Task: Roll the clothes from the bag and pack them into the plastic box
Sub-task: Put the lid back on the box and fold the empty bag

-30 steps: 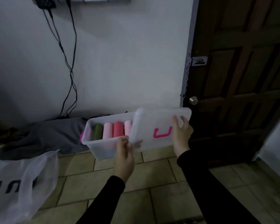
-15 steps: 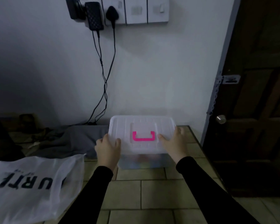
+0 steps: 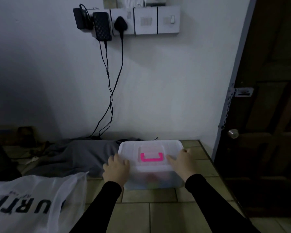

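Observation:
The clear plastic box stands on the tiled floor by the wall. Its white lid with a pink handle lies flat on top. My left hand presses down on the lid's near left edge with its fingers spread. At the near right edge my right hand presses the lid the same way. Blurred pink and green rolled clothes show faintly through the front wall. The white plastic bag with black letters lies on the floor at the lower left.
A grey cloth is heaped against the wall left of the box. Black cables hang from wall sockets down to the floor behind it. A dark wooden door with a round knob stands at the right.
The lid, held tilted beside the open box a second ago, now lies flat on the box. Both hands moved onto its near edge and press it. The view swung left.

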